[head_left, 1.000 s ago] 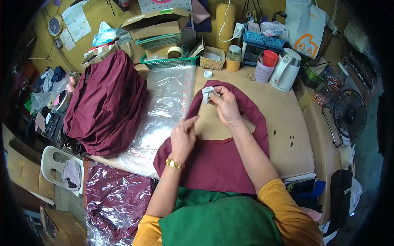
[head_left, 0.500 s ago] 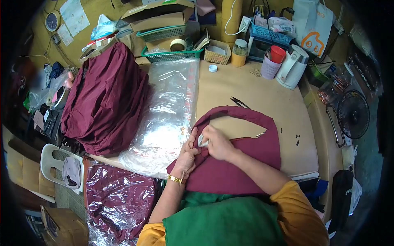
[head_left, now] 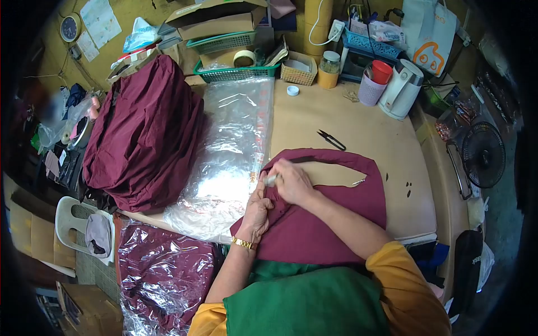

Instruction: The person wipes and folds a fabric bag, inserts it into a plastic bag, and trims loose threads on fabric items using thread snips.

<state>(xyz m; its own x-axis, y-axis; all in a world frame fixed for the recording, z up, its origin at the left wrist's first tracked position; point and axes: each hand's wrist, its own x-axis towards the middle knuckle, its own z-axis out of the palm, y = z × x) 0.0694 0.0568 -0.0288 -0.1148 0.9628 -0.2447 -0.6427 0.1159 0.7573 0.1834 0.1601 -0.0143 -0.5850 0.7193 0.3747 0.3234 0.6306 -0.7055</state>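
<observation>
A maroon fabric piece (head_left: 319, 235) lies on the table in front of me, with a curved band around an opening and a metal zipper pull (head_left: 359, 182) at the opening's right end. My left hand (head_left: 257, 214) is closed on the left edge of the fabric, thumb and fingers pinching it. Closed just above it, my right hand (head_left: 292, 182) holds a small whitish wad (head_left: 270, 180) against the band; its exact kind is unclear. Beyond the fabric, a pair of black thread snips (head_left: 332, 140) rests on the table.
A maroon fabric heap (head_left: 143, 134) and clear plastic bags (head_left: 232, 129) lie at left. Green baskets (head_left: 235, 73), a jar (head_left: 329, 70), a purple cup (head_left: 371, 92) and a white kettle (head_left: 401, 89) line the back. A plastic-wrapped maroon bundle (head_left: 165, 269) sits at lower left.
My right hand has moved slightly up along the band with the whitish wad. The band's far edge has sunk lower and nearer, leaving the thread snips fully visible. My left hand keeps its grip.
</observation>
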